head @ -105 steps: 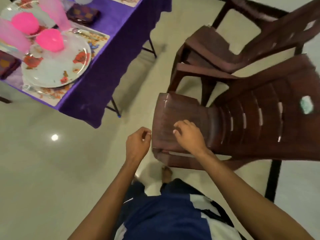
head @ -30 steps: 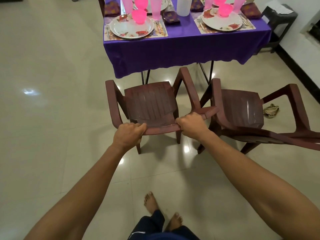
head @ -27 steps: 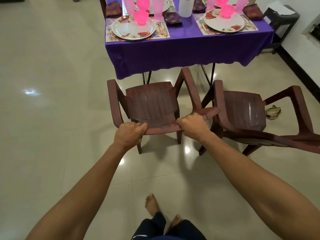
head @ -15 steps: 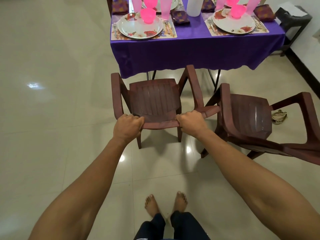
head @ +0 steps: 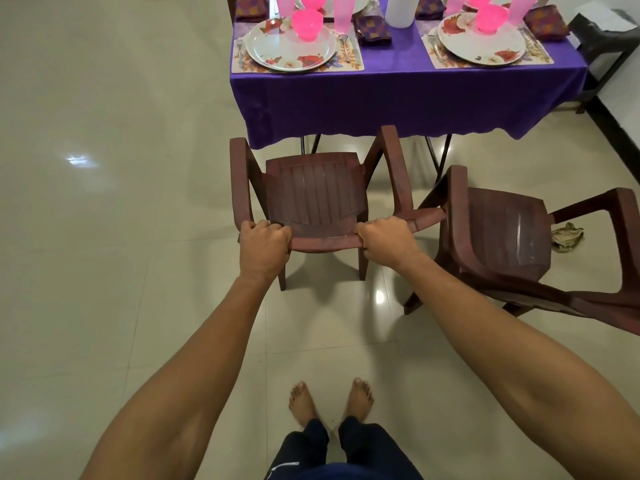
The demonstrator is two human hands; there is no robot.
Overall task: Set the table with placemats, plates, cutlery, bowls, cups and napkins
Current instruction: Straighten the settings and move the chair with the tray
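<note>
Left hand (head: 264, 247) and right hand (head: 385, 241) each curl their fingers round the top edge of a brown plastic chair's (head: 317, 194) backrest, one at each end. Beyond the hands, past the chair seat, stands the counter (head: 408, 95) under a purple cloth. On it, a floral plate (head: 290, 48) on a placemat (head: 353, 62) carries a pink bowl (head: 306, 24). A second chair (head: 502, 233) stands just right of the right hand.

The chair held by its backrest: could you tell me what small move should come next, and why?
Probably push the chair a little forward. Both the left hand and right hand grip its backrest, its seat faces the plate, yet it stands short of the table.
</note>
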